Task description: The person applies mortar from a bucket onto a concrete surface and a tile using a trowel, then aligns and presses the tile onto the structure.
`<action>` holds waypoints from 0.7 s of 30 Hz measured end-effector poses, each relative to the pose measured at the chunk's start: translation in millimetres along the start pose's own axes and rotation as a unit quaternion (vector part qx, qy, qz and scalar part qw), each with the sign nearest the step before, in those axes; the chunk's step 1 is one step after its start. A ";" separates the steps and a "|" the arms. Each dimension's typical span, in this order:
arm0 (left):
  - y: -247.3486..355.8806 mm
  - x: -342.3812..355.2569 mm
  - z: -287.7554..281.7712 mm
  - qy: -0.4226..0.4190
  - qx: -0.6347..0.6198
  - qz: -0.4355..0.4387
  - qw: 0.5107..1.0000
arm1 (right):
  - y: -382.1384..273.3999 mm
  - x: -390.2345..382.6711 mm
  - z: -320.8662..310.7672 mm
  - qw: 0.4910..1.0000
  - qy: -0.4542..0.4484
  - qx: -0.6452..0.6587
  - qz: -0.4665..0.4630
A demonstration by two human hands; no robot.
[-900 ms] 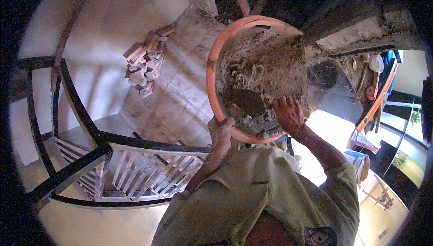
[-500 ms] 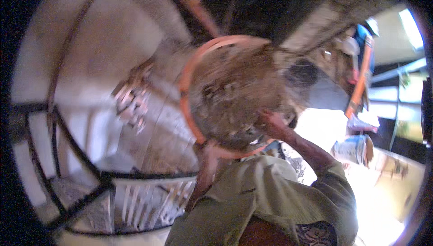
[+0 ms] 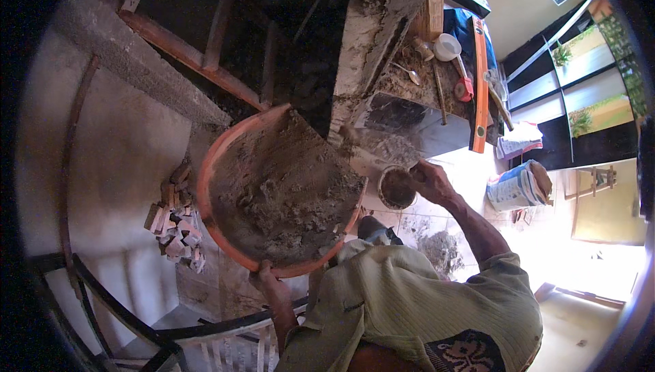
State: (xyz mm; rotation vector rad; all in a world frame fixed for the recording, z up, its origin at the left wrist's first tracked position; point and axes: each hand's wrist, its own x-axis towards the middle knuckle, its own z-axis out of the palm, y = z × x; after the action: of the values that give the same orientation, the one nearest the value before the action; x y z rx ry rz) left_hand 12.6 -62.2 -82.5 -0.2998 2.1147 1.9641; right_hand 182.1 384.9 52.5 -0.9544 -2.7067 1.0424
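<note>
The round orange pan point(image 3: 225, 160), caked with rough grey mortar, tilts its open face toward the camera, its lower rim clamped by the left hand point(image 3: 267, 282), while the right hand point(image 3: 428, 180) grips a small mortar-filled round tin point(image 3: 396, 188).

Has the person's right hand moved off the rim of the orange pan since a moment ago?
Yes. The right hand has left the orange pan rim and now holds a small round container just beyond the pan's right edge.

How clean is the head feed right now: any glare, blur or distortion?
Head view: sharp, no motion blur; strong glare washes out the floor at lower right beyond the right hand; the orange pan of mortar is evenly lit; fisheye bends the railing and darkens the rim.
</note>
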 end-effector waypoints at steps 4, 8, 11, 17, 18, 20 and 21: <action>9.8 -7.2 10.5 0.083 -0.023 -0.107 0.991 | 40.2 18.7 -28.8 0.999 -0.023 0.017 0.025; 14.1 -26.0 25.3 0.143 -0.093 -0.114 0.979 | 72.9 48.2 -36.5 1.000 -0.031 0.001 0.000; 40.5 -44.8 46.3 0.159 -0.090 -0.178 0.967 | 98.1 63.8 -37.4 0.999 -0.050 -0.016 0.003; 33.9 -65.8 59.6 0.198 -0.100 -0.158 0.962 | 103.8 93.7 -39.6 0.997 -0.069 -0.028 -0.033; 25.9 -65.2 55.0 0.202 -0.100 -0.158 0.961 | 100.9 95.9 -41.0 0.996 -0.071 -0.028 -0.035; 1.7 -64.2 39.3 0.190 -0.077 -0.190 0.960 | 88.7 100.6 -45.4 0.996 -0.068 0.064 -0.016; 11.7 -67.9 49.8 0.191 -0.077 -0.194 0.959 | 88.4 101.5 -51.6 0.995 -0.071 0.061 -0.014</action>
State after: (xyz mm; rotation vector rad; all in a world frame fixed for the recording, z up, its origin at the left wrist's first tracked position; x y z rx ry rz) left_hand 75.2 -12.5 -53.6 -1.1137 1.9085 1.9428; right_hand 162.0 524.4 22.4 -0.8500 -2.7203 1.3005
